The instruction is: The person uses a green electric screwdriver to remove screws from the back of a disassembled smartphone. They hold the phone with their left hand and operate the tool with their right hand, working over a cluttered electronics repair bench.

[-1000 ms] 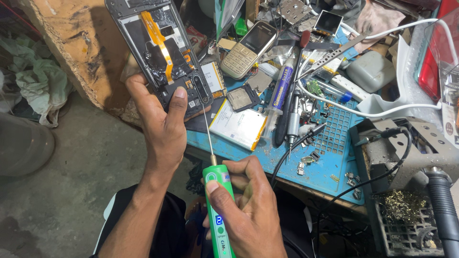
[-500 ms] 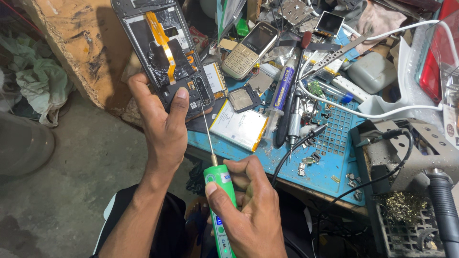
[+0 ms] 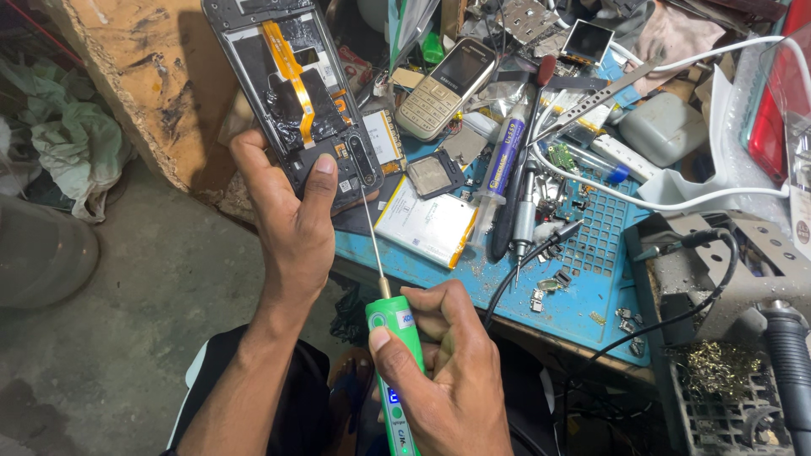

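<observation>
My left hand (image 3: 291,224) grips an opened smartphone (image 3: 291,93) with its back cover off, showing black shields and an orange flex ribbon, held upright over the bench edge. My right hand (image 3: 448,371) holds a green electric screwdriver (image 3: 393,355) by its body. Its long thin bit (image 3: 369,228) reaches up to the lower end of the phone, near my left thumb.
A blue work mat (image 3: 583,295) carries a flat phone battery (image 3: 427,224), a grey keypad phone (image 3: 443,84), a syringe tube (image 3: 500,160), tweezers, small screws and loose parts. White cable (image 3: 676,198) crosses the right side. A metal stand (image 3: 726,279) sits far right. Concrete floor lies left.
The view has shifted slightly. Both hands hold as before, with the screwdriver bit staying at the phone's lower end.
</observation>
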